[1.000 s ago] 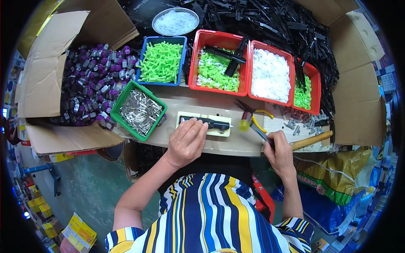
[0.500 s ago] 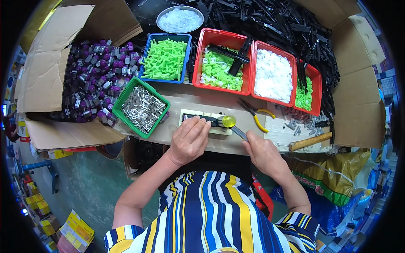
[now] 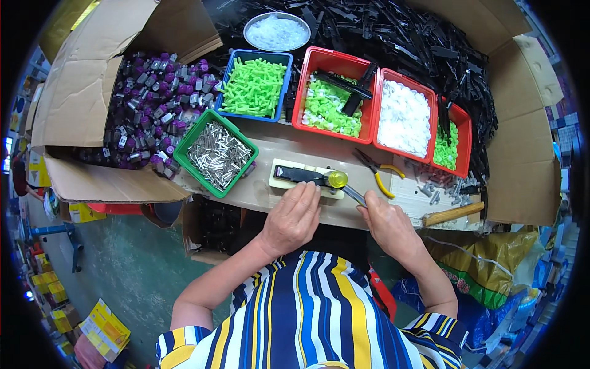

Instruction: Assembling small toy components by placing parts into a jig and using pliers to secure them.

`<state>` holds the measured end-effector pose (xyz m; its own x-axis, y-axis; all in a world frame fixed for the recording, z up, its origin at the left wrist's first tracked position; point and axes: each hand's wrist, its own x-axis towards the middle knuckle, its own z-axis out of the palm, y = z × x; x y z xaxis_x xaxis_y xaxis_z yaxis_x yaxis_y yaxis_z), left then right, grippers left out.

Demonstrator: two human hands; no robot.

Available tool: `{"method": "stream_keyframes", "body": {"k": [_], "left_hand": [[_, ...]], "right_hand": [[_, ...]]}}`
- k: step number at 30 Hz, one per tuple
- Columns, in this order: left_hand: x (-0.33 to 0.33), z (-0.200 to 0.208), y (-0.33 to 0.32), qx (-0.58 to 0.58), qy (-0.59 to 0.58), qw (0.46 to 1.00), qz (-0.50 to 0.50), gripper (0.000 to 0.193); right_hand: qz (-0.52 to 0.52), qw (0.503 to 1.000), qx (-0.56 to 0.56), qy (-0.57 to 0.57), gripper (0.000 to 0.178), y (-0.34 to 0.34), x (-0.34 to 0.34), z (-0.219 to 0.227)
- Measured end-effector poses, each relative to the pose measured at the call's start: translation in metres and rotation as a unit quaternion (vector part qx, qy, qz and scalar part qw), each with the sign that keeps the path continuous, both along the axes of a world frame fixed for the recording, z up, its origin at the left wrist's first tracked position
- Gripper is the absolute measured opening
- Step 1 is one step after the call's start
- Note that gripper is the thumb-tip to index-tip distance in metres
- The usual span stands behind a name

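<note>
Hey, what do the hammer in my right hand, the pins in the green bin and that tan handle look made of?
The hammer head looks like glossy, translucent yellow plastic, from its glassy glow; the shaft, with a grey sheen, suggests smooth metal. The pins are probably polished metal: they glint silver. The tan handle appears to be smooth wood from its colour, though grain isn't clear.

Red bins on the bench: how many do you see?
3, side by side: left red bin, with black parts across it; middle red bin, holding white pieces; right red bin, holding green pieces. Others may hide under the black pile.
</note>
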<state>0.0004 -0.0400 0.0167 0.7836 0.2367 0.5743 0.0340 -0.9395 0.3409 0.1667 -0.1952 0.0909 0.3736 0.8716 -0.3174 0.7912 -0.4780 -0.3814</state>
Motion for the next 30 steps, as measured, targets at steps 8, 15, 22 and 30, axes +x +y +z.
{"method": "stream_keyframes", "body": {"k": [8, 15, 22, 30], "left_hand": [[0.000, -0.003, 0.003, 0.026, 0.021, 0.999, 0.001, 0.036], [0.006, -0.007, 0.006, 0.029, 0.000, 1.000, -0.002, 0.035], [0.003, -0.003, 0.005, 0.033, -0.004, 0.999, -0.005, 0.037], [0.001, -0.007, 0.007, 0.017, -0.023, 1.000, -0.013, 0.036]], "right_hand": [[0.028, 0.991, 0.127, 0.023, 0.024, 0.014, 0.007, 0.040], [0.042, 0.994, 0.098, -0.004, 0.023, 0.036, 0.013, 0.004], [0.088, 0.970, 0.227, -0.004, 0.022, 0.049, 0.000, 0.026], [0.129, 0.976, 0.175, -0.030, 0.024, 0.061, 0.002, 0.030]]}}
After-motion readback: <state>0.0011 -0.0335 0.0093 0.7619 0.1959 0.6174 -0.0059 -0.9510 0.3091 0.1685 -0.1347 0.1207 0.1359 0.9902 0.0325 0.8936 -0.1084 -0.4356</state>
